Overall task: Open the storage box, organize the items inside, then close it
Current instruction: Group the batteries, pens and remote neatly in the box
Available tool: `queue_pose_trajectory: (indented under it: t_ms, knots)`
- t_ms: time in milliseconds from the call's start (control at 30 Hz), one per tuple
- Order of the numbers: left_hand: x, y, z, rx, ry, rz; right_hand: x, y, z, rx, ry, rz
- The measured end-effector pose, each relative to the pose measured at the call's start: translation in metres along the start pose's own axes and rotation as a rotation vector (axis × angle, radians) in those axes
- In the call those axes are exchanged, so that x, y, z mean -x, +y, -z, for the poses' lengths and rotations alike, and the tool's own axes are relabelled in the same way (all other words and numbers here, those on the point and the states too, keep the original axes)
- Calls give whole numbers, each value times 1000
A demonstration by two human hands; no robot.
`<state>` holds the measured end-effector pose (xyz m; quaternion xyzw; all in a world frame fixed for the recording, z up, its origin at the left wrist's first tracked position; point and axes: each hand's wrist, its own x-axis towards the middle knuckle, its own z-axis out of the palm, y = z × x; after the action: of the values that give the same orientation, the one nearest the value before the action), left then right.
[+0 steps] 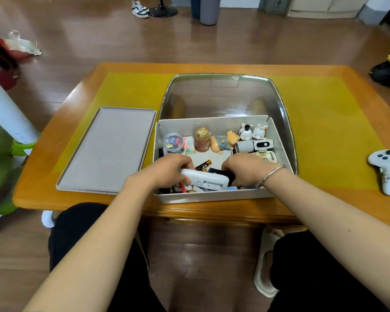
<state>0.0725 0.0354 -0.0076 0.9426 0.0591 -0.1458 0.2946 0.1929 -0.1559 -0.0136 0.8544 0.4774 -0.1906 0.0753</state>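
Note:
The white storage box (214, 196) stands open at the table's near edge, and its flat grey lid (108, 149) lies beside it on the left. Along the box's back wall stand a clear tub of clips (173, 142), a gold-capped jar (202, 138), a pig figure (225, 141) and two rabbit figures (253, 131). My left hand (167, 170) grips the left end of a white oblong case (206, 180) near the front of the box. My right hand (245, 168) reaches into the box by a black item (216, 171); its fingertips are hidden. A gold battery (203, 165) lies between my hands.
A clear plastic tray (221, 95) lies behind the box on the yellow mat (126, 91). A white game controller (387, 170) rests at the table's right edge. A green and white chair (7, 136) stands at the left. Shoes and a bin stand on the far floor.

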Motion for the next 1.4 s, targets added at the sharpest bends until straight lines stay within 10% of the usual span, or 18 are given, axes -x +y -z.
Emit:
queue_pose_trajectory:
  t_ms: [367,667,1000,1200,1400]
  knots:
    - [15,3,8,399,466,-44,31,40,17,-541,529,-321]
    - [4,16,-15,380,686,43,49,74,18,-386,751,-514]
    - [3,28,-23,386,638,43,33,63,20,-96,576,-512]
    - [-12,59,-20,544,576,-41,53,27,22,-122,632,-34]
    - [-28,82,-19,724,469,-105,55,24,17,-73,554,-66]
